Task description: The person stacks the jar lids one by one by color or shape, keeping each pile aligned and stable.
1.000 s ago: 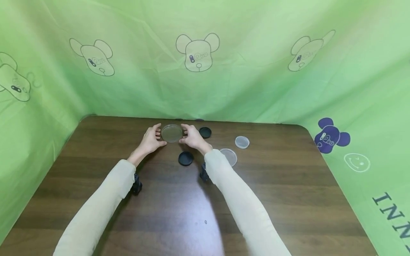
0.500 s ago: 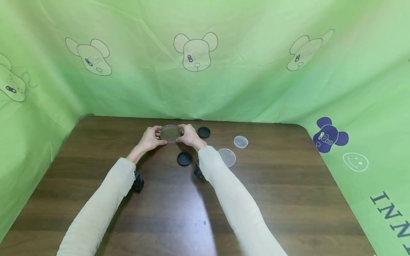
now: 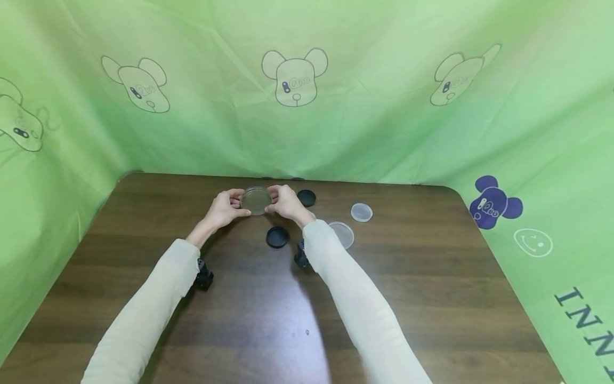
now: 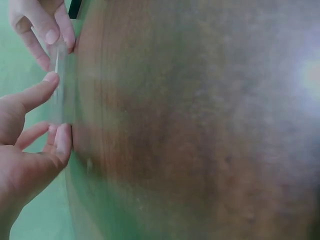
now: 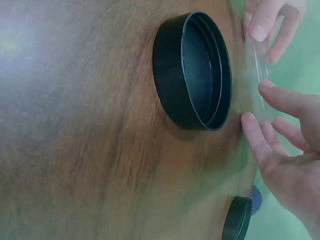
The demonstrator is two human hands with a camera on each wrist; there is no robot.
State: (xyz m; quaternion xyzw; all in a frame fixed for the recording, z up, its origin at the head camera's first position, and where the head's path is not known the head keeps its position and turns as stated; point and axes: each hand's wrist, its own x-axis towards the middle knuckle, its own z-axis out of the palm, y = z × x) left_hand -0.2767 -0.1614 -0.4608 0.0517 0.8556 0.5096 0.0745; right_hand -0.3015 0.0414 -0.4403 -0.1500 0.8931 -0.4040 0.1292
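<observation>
A clear, shallow round dish [image 3: 256,202] is between my two hands near the table's far edge. My left hand [image 3: 222,210] holds its left side, thumb at the near side and fingers round the far side. On the opposite side my right hand [image 3: 289,204] grips the rim in the same way. The left wrist view shows the dish [image 4: 59,95] edge-on, pinched by both hands. In the right wrist view a black round lid [image 5: 170,70], hollow side up, stands close to my right hand [image 5: 290,135]. Whether the dish touches the table is hard to tell.
Nearer than the dish lies a black round lid [image 3: 277,237]; another black lid [image 3: 307,198] is just right of my right hand. Two clear discs [image 3: 362,212] lie farther right, the larger one [image 3: 343,234] partly behind my right sleeve. Green cloth [image 3: 297,138] borders the table.
The fingers of both hands have closed in on the rim of the dish from a slightly more spread position. The dish and the lids stay about where they were.
</observation>
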